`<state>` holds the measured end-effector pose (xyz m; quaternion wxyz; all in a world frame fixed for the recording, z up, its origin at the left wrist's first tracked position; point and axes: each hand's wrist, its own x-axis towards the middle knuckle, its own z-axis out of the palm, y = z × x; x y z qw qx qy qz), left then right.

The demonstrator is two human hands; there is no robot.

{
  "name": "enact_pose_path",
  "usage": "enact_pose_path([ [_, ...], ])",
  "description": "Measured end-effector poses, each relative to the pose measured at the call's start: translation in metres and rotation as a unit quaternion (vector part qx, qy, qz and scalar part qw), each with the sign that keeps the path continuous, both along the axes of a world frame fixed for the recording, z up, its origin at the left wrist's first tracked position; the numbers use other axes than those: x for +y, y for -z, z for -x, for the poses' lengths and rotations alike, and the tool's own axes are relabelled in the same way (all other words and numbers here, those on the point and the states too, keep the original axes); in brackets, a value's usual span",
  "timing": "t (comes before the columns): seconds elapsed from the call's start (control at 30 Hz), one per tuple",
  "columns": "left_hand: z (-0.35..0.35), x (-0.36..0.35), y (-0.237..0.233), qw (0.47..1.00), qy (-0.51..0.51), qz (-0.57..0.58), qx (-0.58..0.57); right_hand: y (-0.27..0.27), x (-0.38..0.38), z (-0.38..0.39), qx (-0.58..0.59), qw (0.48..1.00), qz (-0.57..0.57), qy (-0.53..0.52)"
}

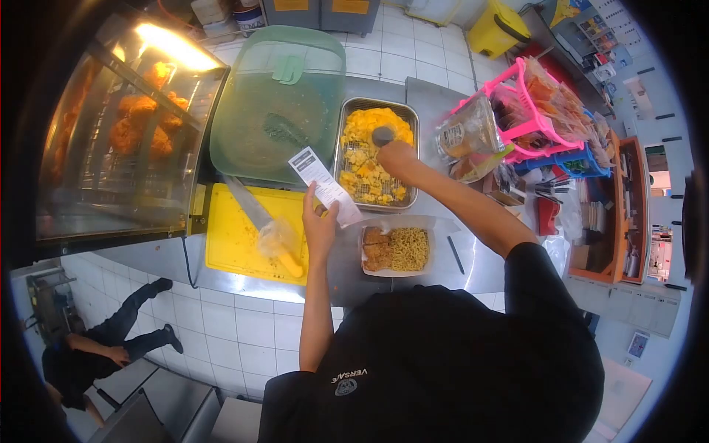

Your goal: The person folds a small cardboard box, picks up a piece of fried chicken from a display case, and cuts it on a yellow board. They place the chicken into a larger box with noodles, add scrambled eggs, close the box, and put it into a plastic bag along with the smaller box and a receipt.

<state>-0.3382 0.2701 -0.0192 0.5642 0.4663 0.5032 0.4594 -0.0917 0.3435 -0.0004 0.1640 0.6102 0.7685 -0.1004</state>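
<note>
A paper receipt [325, 187] is pinched in my left hand [320, 218], held over the counter between the yellow board and the metal tray. My right hand [399, 160] is closed around a dark, round-ended utensil [383, 136] above the yellow scrambled food [369, 159] in the metal tray [415, 193]. Below the tray sits an open paper box [397, 272], with fried pieces [377, 249] on its left side and noodles [408, 249] on its right.
A yellow cutting board [225, 236] holds a large knife [251, 205]. Behind it stands a green tub [244, 111], beside a heated fried-food cabinet [133, 188]. Pink basket [533, 111] of packets stands right; a dark pen [456, 255] lies nearby. Another person [88, 358] is at lower left.
</note>
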Motion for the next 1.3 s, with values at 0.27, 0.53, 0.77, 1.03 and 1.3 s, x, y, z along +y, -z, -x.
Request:
enact_pose_path([
  [0.27,-0.007,-0.012,-0.008,0.993,-0.023,0.081,-0.078,0.035,-0.016,-0.025,0.275,0.959,-0.047,0.041],
  [0.53,0.000,-0.014,-0.013,0.997,-0.029,0.033,-0.058,0.016,-0.014,-0.040,0.525,0.739,0.215,0.363],
  [0.77,0.011,-0.012,-0.010,0.997,-0.019,0.080,-0.004,0.002,-0.019,-0.002,0.193,0.975,-0.017,0.110],
  [1.03,0.002,-0.007,-0.001,0.999,-0.027,0.042,0.014,-0.052,-0.036,0.068,0.136,0.976,0.003,0.172],
  [1.3,0.001,-0.007,0.003,0.997,-0.047,0.057,0.013,-0.031,-0.032,0.079,0.153,0.976,-0.016,0.153],
])
